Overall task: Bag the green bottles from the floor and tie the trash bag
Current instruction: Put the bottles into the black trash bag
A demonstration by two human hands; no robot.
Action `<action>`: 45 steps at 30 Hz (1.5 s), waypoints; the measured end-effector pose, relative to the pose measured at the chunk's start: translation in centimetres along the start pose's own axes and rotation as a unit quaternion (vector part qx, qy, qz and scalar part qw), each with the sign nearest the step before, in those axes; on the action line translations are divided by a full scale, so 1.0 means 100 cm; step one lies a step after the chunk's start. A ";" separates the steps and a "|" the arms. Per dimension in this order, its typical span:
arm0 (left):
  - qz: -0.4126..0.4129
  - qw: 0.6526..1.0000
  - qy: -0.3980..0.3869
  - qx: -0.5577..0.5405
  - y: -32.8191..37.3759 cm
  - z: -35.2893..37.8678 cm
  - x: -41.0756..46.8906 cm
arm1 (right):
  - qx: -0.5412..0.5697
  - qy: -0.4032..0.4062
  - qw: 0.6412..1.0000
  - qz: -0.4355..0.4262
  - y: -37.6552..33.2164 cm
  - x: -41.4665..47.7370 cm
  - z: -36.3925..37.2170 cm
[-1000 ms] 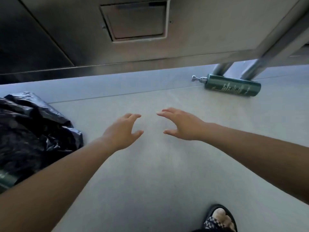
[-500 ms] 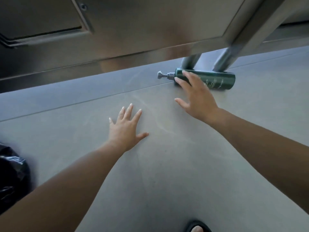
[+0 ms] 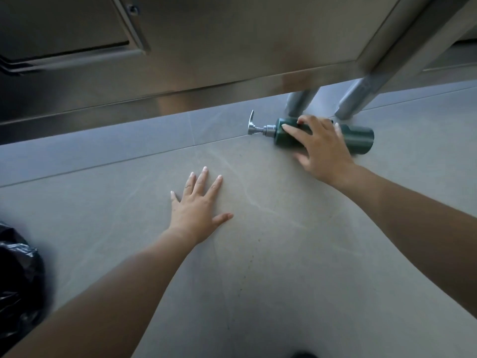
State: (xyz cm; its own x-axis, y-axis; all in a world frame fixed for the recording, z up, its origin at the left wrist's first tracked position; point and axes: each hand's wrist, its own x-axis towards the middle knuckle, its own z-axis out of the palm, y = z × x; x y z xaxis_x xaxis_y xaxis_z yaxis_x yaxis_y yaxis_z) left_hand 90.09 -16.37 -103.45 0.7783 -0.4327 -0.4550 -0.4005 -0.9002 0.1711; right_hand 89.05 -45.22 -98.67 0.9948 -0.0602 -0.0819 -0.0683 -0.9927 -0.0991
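Note:
A dark green pump bottle (image 3: 360, 139) lies on its side on the grey floor, its silver pump head pointing left, just in front of two metal legs. My right hand (image 3: 320, 148) wraps over the bottle's middle, fingers curled across the top and thumb on the near side. My left hand (image 3: 198, 205) rests flat on the floor tile with fingers spread, holding nothing. The black trash bag (image 3: 18, 288) sits crumpled at the lower left edge, mostly out of view.
A stainless steel cabinet (image 3: 232, 47) with a recessed panel overhangs the far side of the floor. Two round metal legs (image 3: 299, 102) stand directly behind the bottle. A dark shoe tip (image 3: 303, 355) shows at the bottom edge.
My right hand has gone from touching the bottle's neck end to closing over its body. My left hand stays flat on the floor. The view has shifted slightly closer.

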 end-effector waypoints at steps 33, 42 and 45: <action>-0.025 0.999 0.007 0.035 -0.075 -0.021 -0.081 | 0.338 -0.084 0.937 -0.034 -0.124 -0.039 0.002; -0.051 0.993 0.100 0.047 -0.196 -0.102 -0.216 | 0.390 -0.101 0.903 -0.150 -0.283 -0.040 -0.053; -0.084 0.985 0.144 0.045 -0.237 -0.127 -0.274 | 0.394 -0.117 0.891 -0.194 -0.344 -0.040 -0.083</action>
State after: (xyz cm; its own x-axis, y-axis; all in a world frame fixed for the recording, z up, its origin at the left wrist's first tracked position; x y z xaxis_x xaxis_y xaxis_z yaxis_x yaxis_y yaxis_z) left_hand 84.37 16.19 -83.95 0.9371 -0.2852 -0.2010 -0.2851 -0.9580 0.0304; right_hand 88.04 -11.69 -86.74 0.9187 0.3858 -0.0847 0.1540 -0.5473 -0.8227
